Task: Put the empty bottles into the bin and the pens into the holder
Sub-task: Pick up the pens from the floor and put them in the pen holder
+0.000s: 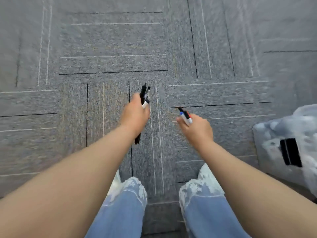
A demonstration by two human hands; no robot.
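Over the grey carpet floor (111, 42), the left grip (135, 114) clasps slim black pens (143, 91) and the right grip (197, 130) white blue-and-red-capped markers (186, 117), so finding the unseen holder looks next.

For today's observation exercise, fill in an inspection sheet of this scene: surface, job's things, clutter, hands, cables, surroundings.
Surface: grey carpet tiles with thin light and dark lines.
Job's things: black pens and blue- and red-capped markers, all held; lined bin at right edge; no bottles or holder in view.
Clutter: nothing seen.
Hands: left hand grips the black pens; right hand grips the markers.
Cables: nothing seen.
Surroundings: the person's jeans and light shoes below.
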